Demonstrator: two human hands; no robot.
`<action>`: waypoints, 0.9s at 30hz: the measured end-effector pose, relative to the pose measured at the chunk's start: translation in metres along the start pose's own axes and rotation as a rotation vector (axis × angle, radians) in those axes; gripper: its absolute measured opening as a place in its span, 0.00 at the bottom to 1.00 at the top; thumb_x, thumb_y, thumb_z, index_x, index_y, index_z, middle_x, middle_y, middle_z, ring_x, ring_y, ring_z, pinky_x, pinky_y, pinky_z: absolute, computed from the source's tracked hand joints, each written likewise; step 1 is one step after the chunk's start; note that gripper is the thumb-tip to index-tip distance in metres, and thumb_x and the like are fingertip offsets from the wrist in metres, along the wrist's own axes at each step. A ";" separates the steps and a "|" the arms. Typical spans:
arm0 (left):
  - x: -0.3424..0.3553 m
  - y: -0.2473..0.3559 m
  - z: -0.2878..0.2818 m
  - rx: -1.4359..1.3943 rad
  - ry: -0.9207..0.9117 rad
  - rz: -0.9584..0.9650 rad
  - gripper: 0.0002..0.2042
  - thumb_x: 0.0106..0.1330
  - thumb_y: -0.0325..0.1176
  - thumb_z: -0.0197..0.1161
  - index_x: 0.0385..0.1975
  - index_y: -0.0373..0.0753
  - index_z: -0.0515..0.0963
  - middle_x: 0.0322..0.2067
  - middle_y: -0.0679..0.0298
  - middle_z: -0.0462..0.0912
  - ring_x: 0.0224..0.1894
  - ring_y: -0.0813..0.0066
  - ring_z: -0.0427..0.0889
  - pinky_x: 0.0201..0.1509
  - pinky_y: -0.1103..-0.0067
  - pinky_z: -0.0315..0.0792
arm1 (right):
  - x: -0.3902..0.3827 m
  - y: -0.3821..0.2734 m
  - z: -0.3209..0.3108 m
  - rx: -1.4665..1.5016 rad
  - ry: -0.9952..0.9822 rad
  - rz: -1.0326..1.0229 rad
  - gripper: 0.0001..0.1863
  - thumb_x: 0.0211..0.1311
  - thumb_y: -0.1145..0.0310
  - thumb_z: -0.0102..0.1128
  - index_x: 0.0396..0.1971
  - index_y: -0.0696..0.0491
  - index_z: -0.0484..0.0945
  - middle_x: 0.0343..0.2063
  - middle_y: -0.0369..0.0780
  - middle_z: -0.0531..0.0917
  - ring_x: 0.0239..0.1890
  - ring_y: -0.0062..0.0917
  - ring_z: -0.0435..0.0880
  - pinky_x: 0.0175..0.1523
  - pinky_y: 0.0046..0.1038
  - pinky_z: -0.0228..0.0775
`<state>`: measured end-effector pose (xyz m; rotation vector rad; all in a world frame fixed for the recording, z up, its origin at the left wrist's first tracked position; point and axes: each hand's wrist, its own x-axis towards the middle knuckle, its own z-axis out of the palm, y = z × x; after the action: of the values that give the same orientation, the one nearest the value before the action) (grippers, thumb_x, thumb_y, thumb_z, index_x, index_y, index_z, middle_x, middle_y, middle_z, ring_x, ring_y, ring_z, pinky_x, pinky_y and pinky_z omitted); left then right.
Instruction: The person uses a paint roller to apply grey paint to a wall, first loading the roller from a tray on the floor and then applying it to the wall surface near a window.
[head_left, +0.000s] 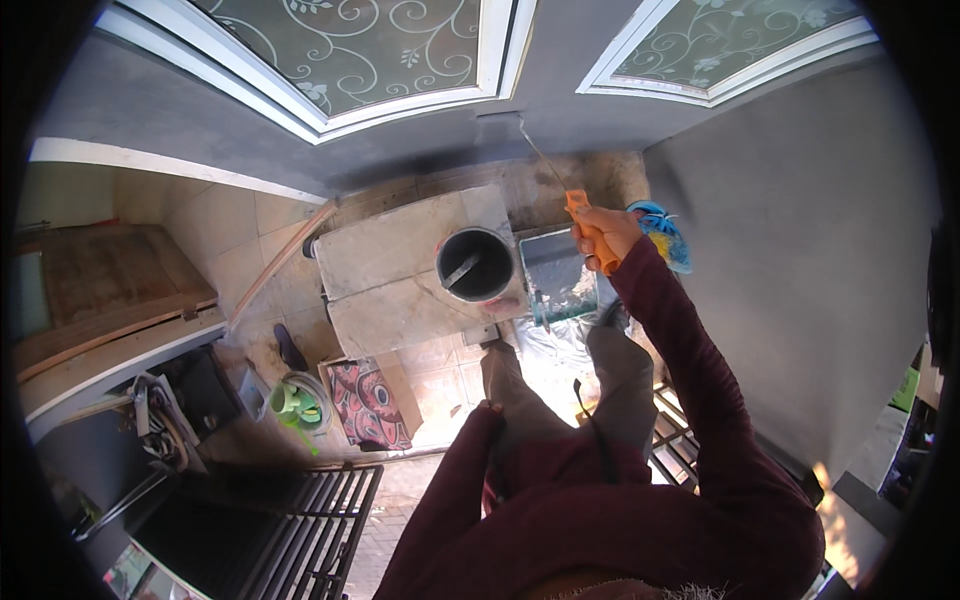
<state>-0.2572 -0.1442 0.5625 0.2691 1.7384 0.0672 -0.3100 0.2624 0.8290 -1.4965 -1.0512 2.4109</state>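
My right hand (612, 235) is wrapped round the orange handle of a paint roller (578, 205). Its thin metal rod reaches forward to the grey wall (430, 135), where the roller head seems to lie below the windows. Beneath that hand is a paint tray (560, 268) with grey paint on it. To its left, a dark bucket (475, 264) holds grey paint, with a stick or tool leaning inside. My left hand (491, 407) hangs by my left thigh; only a little shows past the sleeve, and its fingers cannot be made out.
The bucket stands on a pale tiled block (385, 255). White-framed windows (400, 60) are set in the wall ahead. A blue bag (665, 235) sits by the right wall. Leftward are a wooden strip (280, 265), a green container (295, 402), a patterned cloth (365, 403) and a metal grille (320, 530).
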 end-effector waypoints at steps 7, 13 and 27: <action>-0.025 0.023 -0.028 0.125 -0.072 0.123 0.24 0.57 0.50 0.49 0.53 0.46 0.66 0.47 0.52 0.73 0.51 0.59 0.71 0.56 0.71 0.62 | -0.029 -0.014 0.014 -0.023 -0.002 -0.009 0.09 0.54 0.66 0.53 0.27 0.57 0.71 0.22 0.37 0.73 0.17 0.19 0.71 0.16 0.22 0.61; 0.004 -0.001 -0.015 0.037 -0.065 0.096 0.25 0.57 0.50 0.49 0.52 0.44 0.66 0.48 0.53 0.72 0.51 0.59 0.71 0.55 0.71 0.63 | -0.042 -0.018 0.021 -0.017 -0.022 0.012 0.08 0.54 0.67 0.53 0.26 0.56 0.70 0.22 0.37 0.73 0.17 0.19 0.70 0.16 0.22 0.61; 0.009 0.010 -0.010 -0.057 -0.131 -0.032 0.30 0.53 0.52 0.54 0.52 0.38 0.63 0.50 0.53 0.69 0.52 0.60 0.70 0.54 0.69 0.65 | -0.028 -0.010 0.017 -0.013 -0.008 0.014 0.09 0.55 0.66 0.53 0.26 0.57 0.70 0.22 0.37 0.72 0.17 0.19 0.70 0.16 0.22 0.61</action>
<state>-0.2670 -0.1315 0.5574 0.1992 1.6073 0.0745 -0.3123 0.2491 0.8603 -1.5042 -1.0639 2.4264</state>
